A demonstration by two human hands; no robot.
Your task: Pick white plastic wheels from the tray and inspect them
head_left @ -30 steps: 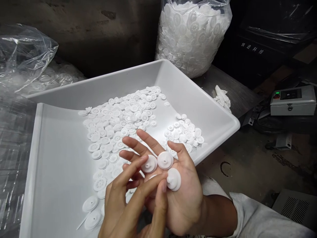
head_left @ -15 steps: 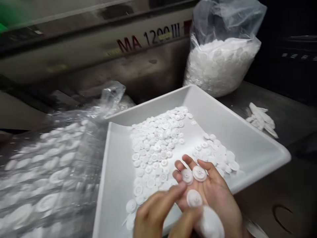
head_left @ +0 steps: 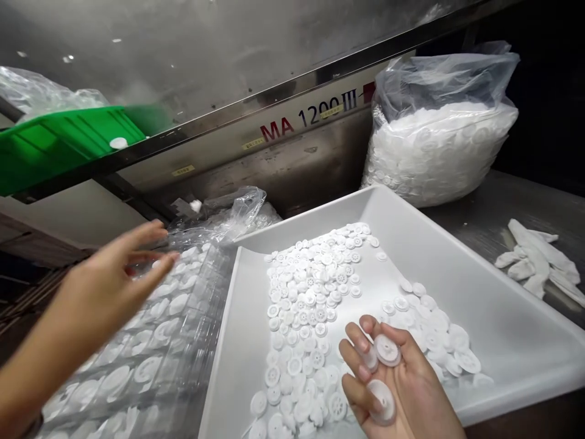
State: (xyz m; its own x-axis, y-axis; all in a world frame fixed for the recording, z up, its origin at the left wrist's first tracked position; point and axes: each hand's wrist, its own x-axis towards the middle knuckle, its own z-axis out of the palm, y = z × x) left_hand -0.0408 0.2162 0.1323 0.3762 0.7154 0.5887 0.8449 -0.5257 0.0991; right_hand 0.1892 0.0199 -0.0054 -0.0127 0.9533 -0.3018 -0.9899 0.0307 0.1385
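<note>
My right hand (head_left: pixel 388 378), palm up with fingers curled, holds a few white plastic gear-like discs; the clearest is a round disc (head_left: pixel 387 350) by the index finger. My left hand (head_left: pixel 123 262) is stretched out at the left with thumb and fingers apart, above a clear-plastic-covered stack (head_left: pixel 150 366) of rows of white discs. A small white spot shows between its fingers; whether it is held or lies behind I cannot tell. Below my right hand, a white tray (head_left: pixel 219 347) bears a large spread of small discs (head_left: pixel 311 292) and a second heap (head_left: pixel 439 329) at its right.
Behind the tray stands a clear bag (head_left: pixel 439 152) full of white parts. White gloves (head_left: pixel 539 256) lie on the dark surface at right. A green crate (head_left: pixel 68 140) sits on a ledge at upper left. A machine panel (head_left: pixel 311 116) runs along the back.
My left hand has moved from above my right palm out to the left over the plastic-covered stack. My right fingers have curled around the discs. The view has tilted up.
</note>
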